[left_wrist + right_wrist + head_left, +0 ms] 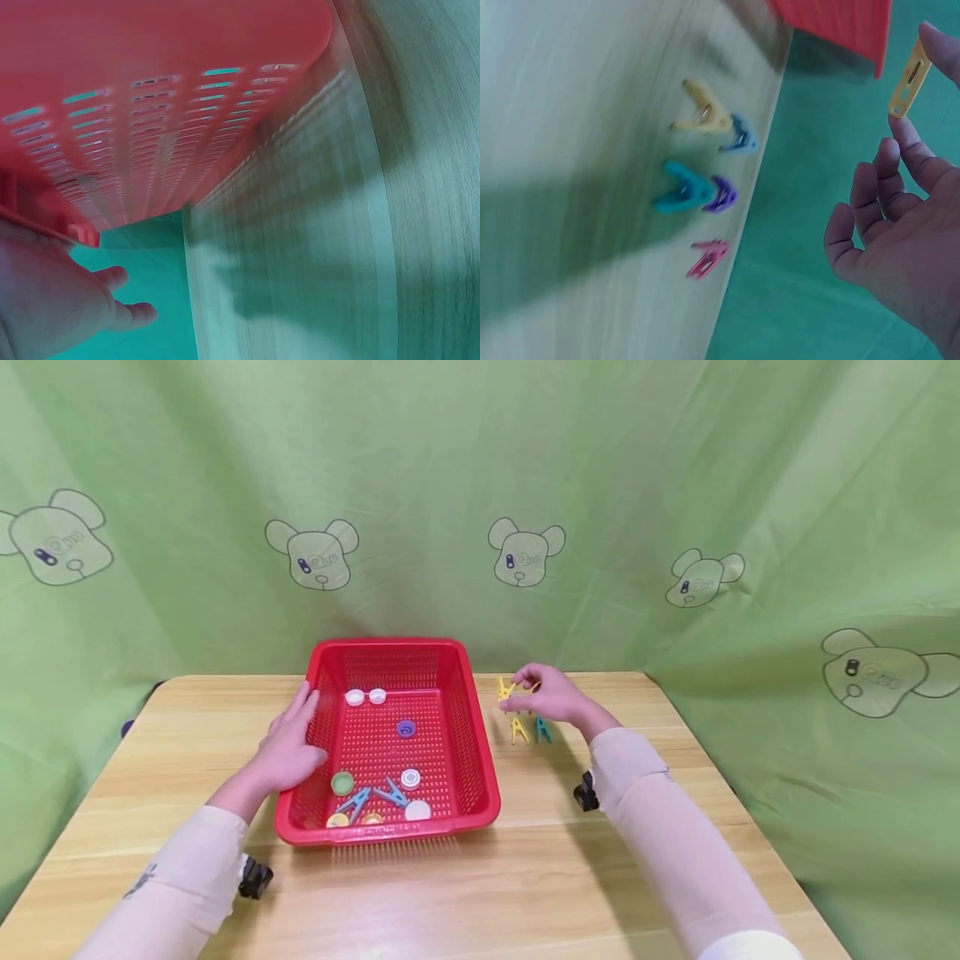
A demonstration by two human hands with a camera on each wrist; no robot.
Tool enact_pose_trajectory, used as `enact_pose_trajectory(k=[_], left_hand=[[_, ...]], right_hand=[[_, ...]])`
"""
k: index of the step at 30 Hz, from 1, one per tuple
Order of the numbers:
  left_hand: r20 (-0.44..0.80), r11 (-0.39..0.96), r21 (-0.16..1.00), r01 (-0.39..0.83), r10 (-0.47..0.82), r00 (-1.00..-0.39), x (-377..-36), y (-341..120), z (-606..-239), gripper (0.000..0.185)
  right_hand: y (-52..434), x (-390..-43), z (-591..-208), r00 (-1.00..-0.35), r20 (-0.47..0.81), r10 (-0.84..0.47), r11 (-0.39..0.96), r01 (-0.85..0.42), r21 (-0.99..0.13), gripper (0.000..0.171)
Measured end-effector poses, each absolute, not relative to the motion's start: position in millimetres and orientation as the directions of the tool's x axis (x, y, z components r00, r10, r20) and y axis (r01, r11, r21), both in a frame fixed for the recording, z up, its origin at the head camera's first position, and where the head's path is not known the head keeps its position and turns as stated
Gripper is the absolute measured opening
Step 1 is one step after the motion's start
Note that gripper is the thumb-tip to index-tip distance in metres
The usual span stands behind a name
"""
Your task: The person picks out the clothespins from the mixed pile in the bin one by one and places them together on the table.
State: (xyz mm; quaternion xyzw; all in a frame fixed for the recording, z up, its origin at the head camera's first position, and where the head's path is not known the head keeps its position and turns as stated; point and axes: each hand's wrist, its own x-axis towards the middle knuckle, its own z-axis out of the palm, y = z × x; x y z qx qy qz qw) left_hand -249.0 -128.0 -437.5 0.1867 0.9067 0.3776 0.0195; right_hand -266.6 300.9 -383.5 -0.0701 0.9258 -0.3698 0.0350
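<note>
On the counter (525, 860), against the left wall of the red basket (480, 752): left hand (288, 747) laid flat, fingers straight and relaxed, gripping nothing, only steadying the rim. Just right of the basket, above the boards: right hand (551, 693) pinching a yellow clothes peg (909, 79) between thumb and fingertip, remaining fingers loosely curled. Peg clear of the wood, near the basket's far right corner, not yet over it. Below and beside the hand, more pegs lying loose near the counter's back edge: a yellow one (703, 114), a blue one (741, 136), a teal one (684, 189), a purple one (721, 196), a pink one (707, 259). Inside the basket: bottle caps (365, 697) and two blue pegs (372, 797).

Best handling, as a judgement: hold the pinch firm at the peg's middle, carry it high enough to clear the basket's rim, release well inside the wall rather than on the lip. Keep the flat hand pressing lightly against any sliding of the basket. Avoid sweeping the loose pegs off the nearby edge.
</note>
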Motion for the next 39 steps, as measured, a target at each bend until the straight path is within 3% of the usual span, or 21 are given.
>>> enact_pose_trajectory(k=[9, 19, 28, 39], left_hand=[[0.113, 0.648, 0.688, 0.327, 0.350, -0.930, -247.1, -129.1, -435.6, 0.098], [0.097, 0.648, 0.695, 0.312, 0.345, -0.934, -244.9, -129.8, -435.5, 0.098], [0.106, 0.648, 0.692, 0.320, 0.347, -0.932, -248.0, -129.5, -436.6, 0.097], [0.113, 0.644, 0.691, 0.329, 0.354, -0.929, -250.1, -128.3, -438.4, 0.097]], right_hand=[[331.7, -258.1, -398.9, -0.998, -0.033, -0.052, 0.743, -0.017, -0.669, 0.062], [361.7, -248.7, -422.8, -0.999, -0.050, 0.019, 0.752, 0.047, -0.657, 0.050], [384.7, -238.3, -444.6, -0.987, -0.111, 0.116, 0.756, 0.160, -0.635, 0.057], [401.7, -230.6, -457.5, -0.978, -0.110, 0.176, 0.761, 0.206, -0.615, 0.067]])
